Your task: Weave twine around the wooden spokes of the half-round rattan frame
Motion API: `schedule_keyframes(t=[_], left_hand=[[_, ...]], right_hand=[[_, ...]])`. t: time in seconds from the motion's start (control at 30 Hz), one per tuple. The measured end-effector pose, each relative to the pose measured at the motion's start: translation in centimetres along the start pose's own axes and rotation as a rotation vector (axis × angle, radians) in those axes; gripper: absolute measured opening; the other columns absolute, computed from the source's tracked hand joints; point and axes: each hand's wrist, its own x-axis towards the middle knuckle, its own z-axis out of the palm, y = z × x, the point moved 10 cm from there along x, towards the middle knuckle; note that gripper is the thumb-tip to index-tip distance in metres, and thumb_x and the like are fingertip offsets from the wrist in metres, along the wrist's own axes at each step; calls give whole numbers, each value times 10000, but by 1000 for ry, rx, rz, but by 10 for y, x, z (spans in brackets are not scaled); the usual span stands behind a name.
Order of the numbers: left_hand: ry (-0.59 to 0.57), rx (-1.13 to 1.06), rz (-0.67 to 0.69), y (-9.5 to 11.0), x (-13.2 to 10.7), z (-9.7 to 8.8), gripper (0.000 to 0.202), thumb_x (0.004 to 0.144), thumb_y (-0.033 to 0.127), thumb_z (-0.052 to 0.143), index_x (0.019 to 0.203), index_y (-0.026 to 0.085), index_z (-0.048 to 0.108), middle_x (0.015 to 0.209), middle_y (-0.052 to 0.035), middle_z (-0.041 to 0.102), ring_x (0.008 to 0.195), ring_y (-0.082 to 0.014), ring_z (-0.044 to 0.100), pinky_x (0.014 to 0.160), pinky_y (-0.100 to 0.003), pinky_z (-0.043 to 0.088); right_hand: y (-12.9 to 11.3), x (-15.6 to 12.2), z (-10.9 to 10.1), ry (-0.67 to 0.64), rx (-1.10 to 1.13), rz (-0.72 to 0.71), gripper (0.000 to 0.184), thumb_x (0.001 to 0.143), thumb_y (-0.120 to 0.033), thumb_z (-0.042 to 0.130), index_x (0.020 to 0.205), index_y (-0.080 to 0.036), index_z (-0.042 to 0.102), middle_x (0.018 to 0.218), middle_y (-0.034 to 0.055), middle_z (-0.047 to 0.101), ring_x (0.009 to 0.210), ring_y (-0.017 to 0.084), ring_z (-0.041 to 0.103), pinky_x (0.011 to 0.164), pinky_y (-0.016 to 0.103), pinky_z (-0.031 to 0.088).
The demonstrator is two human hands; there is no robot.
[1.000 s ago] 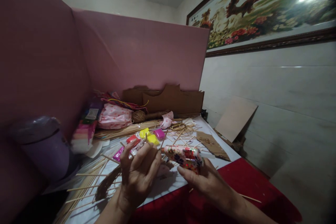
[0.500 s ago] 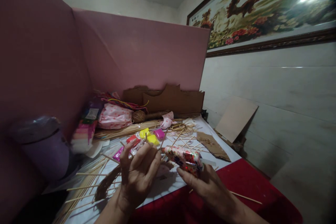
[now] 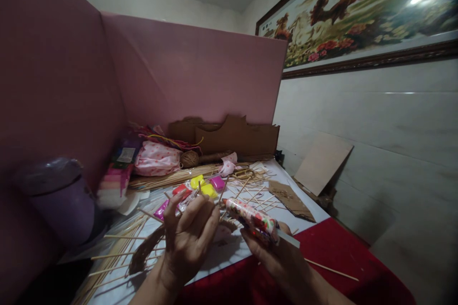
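Observation:
My left hand is closed, fingers curled, on a round frame of bamboo sticks with a brown curved band; several sticks poke out around it. The palm and fingers hide its middle. My right hand grips a flower-patterned hot glue gun, a pale glue stick jutting from its rear. Its nozzle points left, close to my left fingertips and an upright stick of the frame. Whether the nozzle touches the stick I cannot tell.
Behind my hands lie red, yellow and purple packets, loose sticks, a twine ball and pink dotted cloth. Torn cardboard lies at right on the white sheet. A red cloth covers the front. A purple bin stands left.
The glue gun has tilted in my right hand, and its rear has swung down and right, showing more of the glue stick. My left hand and the frame stay almost still.

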Motion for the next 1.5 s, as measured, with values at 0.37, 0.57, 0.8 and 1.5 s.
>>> schedule_keyframes(t=[0.37, 0.57, 0.8, 1.5], left_hand=[[12, 18, -13, -1, 1, -1, 218, 845, 69, 498, 972, 152, 655, 900, -61, 736, 993, -205, 611, 1057, -524, 251], [11, 15, -17, 1, 4, -2, 218, 856, 64, 481, 958, 139, 659, 899, -61, 736, 982, -200, 607, 1063, -510, 238], [7, 17, -12, 0, 2, -1, 206, 860, 76, 490, 961, 144, 657, 911, -54, 735, 981, -206, 607, 1050, -524, 250], [13, -5, -18, 0, 2, -2, 184, 846, 62, 506, 928, 123, 660, 888, -69, 735, 989, -211, 603, 1052, -529, 241]], right_hand=[[-5, -4, -4, 89, -34, -18, 250, 911, -321, 398, 1011, -295, 625, 774, 67, 603, 667, 205, 601, 599, 302, 554], [5, -6, 5, 33, -70, -16, 238, 905, -363, 406, 909, -282, 629, 735, 59, 606, 636, 199, 594, 571, 288, 543], [12, -18, 6, 105, -181, -100, 239, 914, -340, 414, 964, -256, 633, 839, 87, 641, 748, 220, 628, 640, 313, 539], [12, -39, 6, 231, -632, -281, 299, 904, -178, 464, 1125, -293, 630, 956, 73, 671, 860, 211, 651, 712, 305, 545]])
